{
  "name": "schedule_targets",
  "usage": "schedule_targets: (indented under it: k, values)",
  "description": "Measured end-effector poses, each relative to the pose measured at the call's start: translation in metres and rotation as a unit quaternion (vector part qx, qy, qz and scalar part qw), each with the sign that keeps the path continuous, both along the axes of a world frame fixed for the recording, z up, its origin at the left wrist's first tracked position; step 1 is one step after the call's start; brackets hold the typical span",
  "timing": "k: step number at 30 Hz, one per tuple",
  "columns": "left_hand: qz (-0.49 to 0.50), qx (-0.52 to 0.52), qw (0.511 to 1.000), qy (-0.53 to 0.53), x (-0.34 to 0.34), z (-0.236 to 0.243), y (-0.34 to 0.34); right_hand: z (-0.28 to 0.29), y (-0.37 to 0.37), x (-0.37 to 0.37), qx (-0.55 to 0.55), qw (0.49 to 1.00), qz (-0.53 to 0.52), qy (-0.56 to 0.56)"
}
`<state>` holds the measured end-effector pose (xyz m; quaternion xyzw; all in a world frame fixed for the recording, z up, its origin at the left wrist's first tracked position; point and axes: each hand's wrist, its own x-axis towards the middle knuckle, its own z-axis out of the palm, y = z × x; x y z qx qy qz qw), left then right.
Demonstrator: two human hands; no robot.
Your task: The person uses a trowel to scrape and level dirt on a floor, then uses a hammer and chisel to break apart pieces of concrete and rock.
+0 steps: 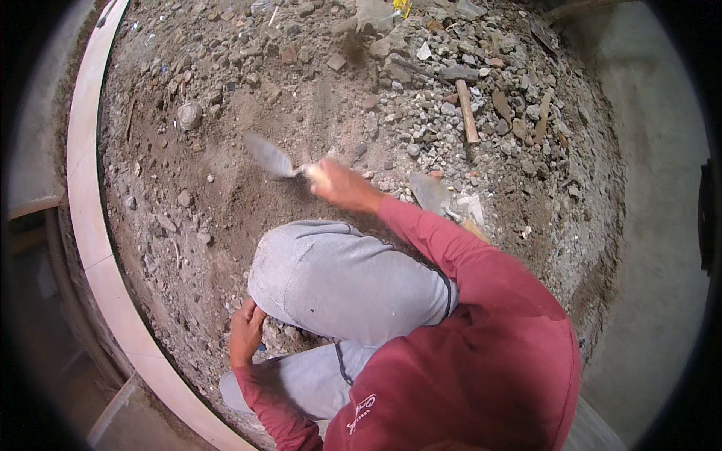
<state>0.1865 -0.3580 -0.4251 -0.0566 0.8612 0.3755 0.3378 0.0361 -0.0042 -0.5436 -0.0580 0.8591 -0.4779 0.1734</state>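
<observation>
My right hand [346, 186] is closed around the handle of a trowel [271, 156]. Its blade points left over loose brown soil [233, 177], and both hand and blade are slightly blurred. Close beside my right forearm lies a second trowel [430, 194], its handle partly covered by my sleeve. My left hand [244, 331] is down by my bent knee [293, 270], fingers curled together against the grey trouser leg. The knee hides part of those fingers, so anything in them cannot be made out.
A hammer [467, 113] with a wooden handle rests on a heap of broken stones [436, 124] at the far right. Along the left runs a strip of pale tiles [94, 218]. A grey concrete surface [654, 195] borders the rubble on the right. One rounded stone [189, 116] sits farther left.
</observation>
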Motion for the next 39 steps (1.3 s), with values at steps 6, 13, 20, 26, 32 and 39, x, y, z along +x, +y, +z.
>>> schedule_targets:
  k: [6, 13, 20, 26, 32, 39]
  values:
    - [0.132, 0.016, 0.991, 0.015, 0.004, -0.014, -0.008, -0.009, 0.052, -0.063, -0.031, 0.994, -0.102, 0.023]
    - [0.144, 0.089, 0.985, 0.035, -0.013, -0.013, 0.043, -0.038, -0.055, -0.101, -0.11, 0.99, -0.088, -0.011]
    - [0.269, 0.08, 0.96, 0.002, 0.058, -0.038, -0.004, -0.004, -0.108, -0.264, -0.237, 0.951, -0.196, 0.015]
    - [0.169, -0.12, 0.978, 0.029, 0.074, -0.057, -0.008, 0.08, -0.069, -0.326, -0.378, 0.92, -0.085, 0.055]
    - [0.207, -0.005, 0.973, -0.102, 0.076, -0.052, -0.008, 0.043, 0.122, -0.201, 0.248, 0.919, -0.088, 0.293]
    - [0.148, 0.008, 0.988, -0.04, 0.033, -0.082, -0.024, 0.0, 0.286, 0.002, 0.368, 0.864, -0.334, 0.083]
